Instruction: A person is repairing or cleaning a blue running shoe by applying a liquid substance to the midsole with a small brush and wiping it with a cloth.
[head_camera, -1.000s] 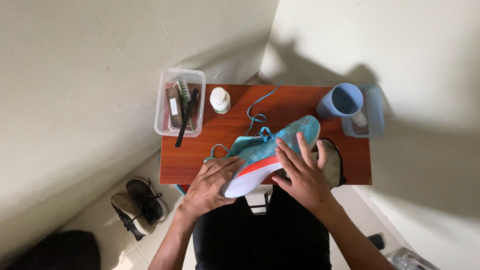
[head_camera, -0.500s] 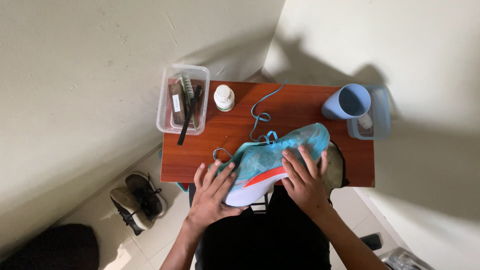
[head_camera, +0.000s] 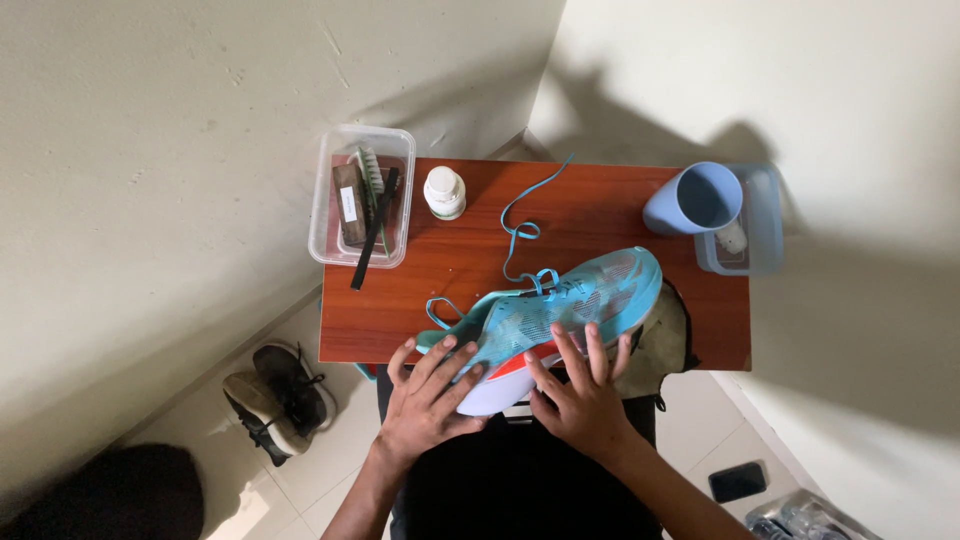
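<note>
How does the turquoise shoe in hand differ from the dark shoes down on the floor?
The turquoise shoe is bright blue with a white and red-orange sole; the dark shoes are black with tan insides. The turquoise shoe lies on its side on the table, held by the left hand and right hand; the dark shoes sit untouched on the floor. The turquoise shoe's lace trails loose across the table. Both are laced sports shoes.

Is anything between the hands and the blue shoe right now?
Nothing visible. The left hand and right hand both rest directly on the blue shoe at the table's near edge.
</note>
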